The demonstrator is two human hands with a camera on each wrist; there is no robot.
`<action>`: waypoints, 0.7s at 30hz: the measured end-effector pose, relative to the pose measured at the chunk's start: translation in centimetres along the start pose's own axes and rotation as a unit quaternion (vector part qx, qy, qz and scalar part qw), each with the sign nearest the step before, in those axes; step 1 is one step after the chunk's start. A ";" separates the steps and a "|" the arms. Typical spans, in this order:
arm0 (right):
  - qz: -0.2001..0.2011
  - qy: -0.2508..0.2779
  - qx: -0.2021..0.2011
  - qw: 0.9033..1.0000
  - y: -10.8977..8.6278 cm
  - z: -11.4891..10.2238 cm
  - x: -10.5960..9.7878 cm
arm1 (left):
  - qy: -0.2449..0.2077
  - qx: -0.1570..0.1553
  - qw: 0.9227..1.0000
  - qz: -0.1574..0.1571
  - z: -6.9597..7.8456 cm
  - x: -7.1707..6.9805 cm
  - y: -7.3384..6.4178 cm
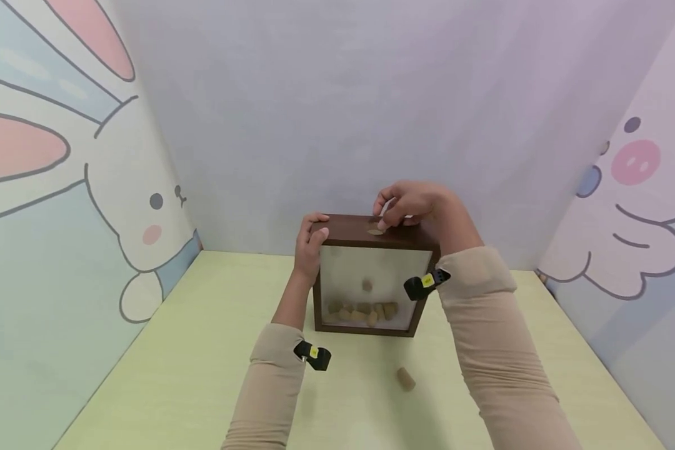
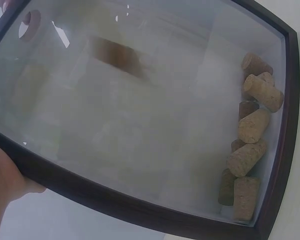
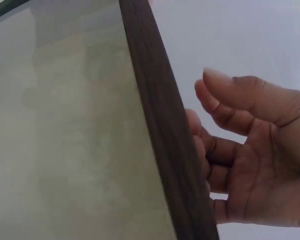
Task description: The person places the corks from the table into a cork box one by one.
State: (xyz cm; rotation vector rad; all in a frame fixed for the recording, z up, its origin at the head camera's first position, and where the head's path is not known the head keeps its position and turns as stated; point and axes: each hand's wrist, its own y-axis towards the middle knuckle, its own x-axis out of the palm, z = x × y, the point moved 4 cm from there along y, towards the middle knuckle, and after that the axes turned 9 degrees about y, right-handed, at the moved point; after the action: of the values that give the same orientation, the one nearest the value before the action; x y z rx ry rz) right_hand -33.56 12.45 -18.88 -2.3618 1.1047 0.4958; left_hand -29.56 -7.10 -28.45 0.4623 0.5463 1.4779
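A dark wooden shadow box (image 1: 371, 334) with a clear front stands upright on the table. My left hand (image 1: 307, 247) grips its upper left corner, thumb over the top edge. Above the oval hole (image 1: 375, 231) in the lid is my right hand (image 1: 413, 201). In the right wrist view, its thumb (image 3: 235, 92) and forefinger are loosely bent with nothing between them, and the other fingers reach behind the frame's edge. Behind the pane, one cork (image 2: 119, 56) is in mid-air, blurred by motion. Several corks (image 2: 254, 125) lie heaped along the box's bottom.
A single loose cork (image 1: 405, 379) lies on the pale yellow-green table (image 1: 202, 387) in front of the box. Behind stands a plain light wall (image 1: 337, 112); side panels with a cartoon rabbit (image 1: 140, 219) and a pig (image 1: 624, 237) flank the table.
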 end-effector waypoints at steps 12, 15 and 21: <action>0.145 -0.014 -0.091 0.985 -5.4 2.4 1.4 | -0.007 -0.009 1.000 -0.007 -1.5 -0.3 0.4; 0.147 -0.024 -0.108 0.983 -6.5 2.5 2.0 | -0.018 -0.006 1.000 -0.008 -2.8 -0.3 0.7; 0.157 -0.037 -0.151 0.975 -8.1 3.2 3.0 | -0.012 0.006 1.000 -0.008 -1.9 -0.1 0.4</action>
State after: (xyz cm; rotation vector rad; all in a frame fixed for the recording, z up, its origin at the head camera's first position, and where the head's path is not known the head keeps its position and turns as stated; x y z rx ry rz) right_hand -25.75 16.95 -20.86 -2.4023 1.4646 0.9127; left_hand -31.01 -7.26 -29.68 0.4846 0.5390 1.4529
